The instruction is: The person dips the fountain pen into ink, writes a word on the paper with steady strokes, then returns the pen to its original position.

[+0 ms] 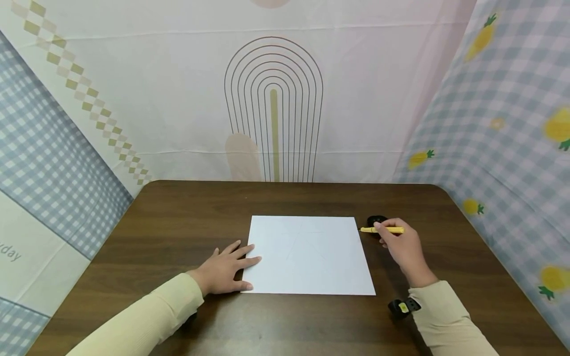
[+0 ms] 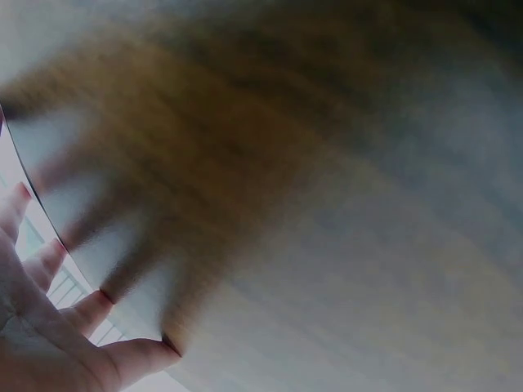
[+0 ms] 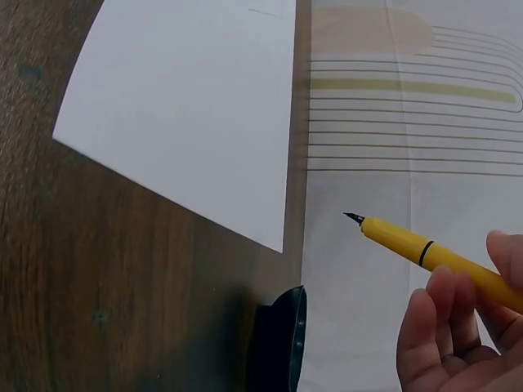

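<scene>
A white sheet of paper (image 1: 311,267) with a few faint thin lines lies on the brown wooden table (image 1: 285,326). My left hand (image 1: 224,269) rests at its left edge with the fingers spread, some fingertips on the sheet. In the left wrist view the fingers of that hand (image 2: 61,318) are seen low at the left. My right hand (image 1: 403,249) pinches a yellow fountain pen (image 3: 396,238) between thumb and fingers. The dark nib points left, just off the right edge of the paper and held above the table.
Behind the right hand sits a black round object (image 1: 376,219), partly hidden by the fingers; its kind is unclear. A patterned cloth (image 1: 187,99) hangs behind the table, and checked cloth (image 1: 503,163) hangs at the right. The right wrist wears a black device (image 1: 403,307).
</scene>
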A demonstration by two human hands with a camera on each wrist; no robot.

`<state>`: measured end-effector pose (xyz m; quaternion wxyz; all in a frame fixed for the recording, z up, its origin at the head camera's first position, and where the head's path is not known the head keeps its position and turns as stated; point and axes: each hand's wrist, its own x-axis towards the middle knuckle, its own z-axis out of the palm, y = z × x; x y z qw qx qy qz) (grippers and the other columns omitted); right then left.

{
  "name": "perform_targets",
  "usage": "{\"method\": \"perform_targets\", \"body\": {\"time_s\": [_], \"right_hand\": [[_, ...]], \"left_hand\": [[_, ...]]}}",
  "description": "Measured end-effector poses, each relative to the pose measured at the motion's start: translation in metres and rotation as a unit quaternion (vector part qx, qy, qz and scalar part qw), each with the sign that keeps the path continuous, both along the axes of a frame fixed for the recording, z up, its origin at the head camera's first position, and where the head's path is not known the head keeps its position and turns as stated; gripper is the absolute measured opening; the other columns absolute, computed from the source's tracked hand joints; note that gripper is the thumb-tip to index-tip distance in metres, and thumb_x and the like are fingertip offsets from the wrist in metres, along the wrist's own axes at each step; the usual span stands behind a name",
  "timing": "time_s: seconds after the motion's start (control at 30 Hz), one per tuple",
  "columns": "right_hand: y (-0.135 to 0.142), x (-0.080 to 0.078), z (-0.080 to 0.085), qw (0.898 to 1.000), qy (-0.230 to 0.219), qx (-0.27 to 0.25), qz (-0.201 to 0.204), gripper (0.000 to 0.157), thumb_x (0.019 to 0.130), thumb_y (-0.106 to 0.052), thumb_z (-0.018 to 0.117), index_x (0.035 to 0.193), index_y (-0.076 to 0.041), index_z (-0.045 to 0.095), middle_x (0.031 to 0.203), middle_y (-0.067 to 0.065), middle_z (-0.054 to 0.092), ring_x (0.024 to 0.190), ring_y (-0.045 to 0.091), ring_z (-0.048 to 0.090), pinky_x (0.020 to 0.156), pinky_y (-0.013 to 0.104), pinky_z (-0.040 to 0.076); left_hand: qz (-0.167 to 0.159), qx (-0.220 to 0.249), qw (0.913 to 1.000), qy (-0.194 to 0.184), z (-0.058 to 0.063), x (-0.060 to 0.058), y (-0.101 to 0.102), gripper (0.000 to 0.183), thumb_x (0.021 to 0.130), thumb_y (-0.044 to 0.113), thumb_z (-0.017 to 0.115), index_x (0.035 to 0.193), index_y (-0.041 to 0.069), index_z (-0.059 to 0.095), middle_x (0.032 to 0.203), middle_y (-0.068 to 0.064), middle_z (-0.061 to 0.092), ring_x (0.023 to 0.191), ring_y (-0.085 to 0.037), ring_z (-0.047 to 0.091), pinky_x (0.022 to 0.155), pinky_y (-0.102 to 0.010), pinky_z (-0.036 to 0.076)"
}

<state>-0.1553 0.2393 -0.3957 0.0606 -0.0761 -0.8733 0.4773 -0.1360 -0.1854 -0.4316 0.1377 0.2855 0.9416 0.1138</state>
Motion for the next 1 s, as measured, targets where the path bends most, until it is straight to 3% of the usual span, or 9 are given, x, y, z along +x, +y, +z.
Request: {"method": "perform_targets", "body": {"time_s": [0.2, 0.6, 1.0], "right_hand": [[0.004, 0.000, 0.000, 1.000, -0.015, -0.009, -0.007, 0.047, 0.100, -0.041, 0.049, 0.116, 0.003, 0.057, 0.097, 0.015, 0.060, 0.078, 0.010, 0.059, 0.072, 0.026, 0.055], [0.017, -0.002, -0.001, 0.998, -0.029, -0.050, -0.040, 0.043, 0.103, -0.027, 0.035, 0.125, 0.006, 0.054, 0.098, 0.013, 0.058, 0.077, 0.008, 0.060, 0.072, 0.024, 0.055], [0.032, 0.000, -0.001, 0.994, -0.025, -0.080, -0.076, 0.043, 0.102, -0.025, 0.035, 0.124, 0.007, 0.054, 0.092, 0.010, 0.060, 0.073, 0.007, 0.062, 0.068, 0.022, 0.055]], "left_hand": [[0.000, 0.000, 1.0000, -0.004, 0.001, 0.001, 0.001, 0.067, 0.087, 0.056, 0.063, 0.147, 0.030, 0.044, 0.158, -0.004, 0.028, 0.145, -0.040, 0.018, 0.100, -0.074, 0.023], [0.001, 0.007, 1.0000, -0.003, 0.002, 0.004, -0.001, 0.066, 0.087, 0.055, 0.063, 0.146, 0.029, 0.045, 0.157, -0.005, 0.029, 0.144, -0.041, 0.018, 0.099, -0.075, 0.022], [-0.008, 0.005, 0.9999, 0.009, 0.000, 0.002, 0.000, 0.068, 0.087, 0.058, 0.061, 0.146, 0.029, 0.046, 0.157, -0.006, 0.029, 0.144, -0.041, 0.020, 0.097, -0.076, 0.024]]}}
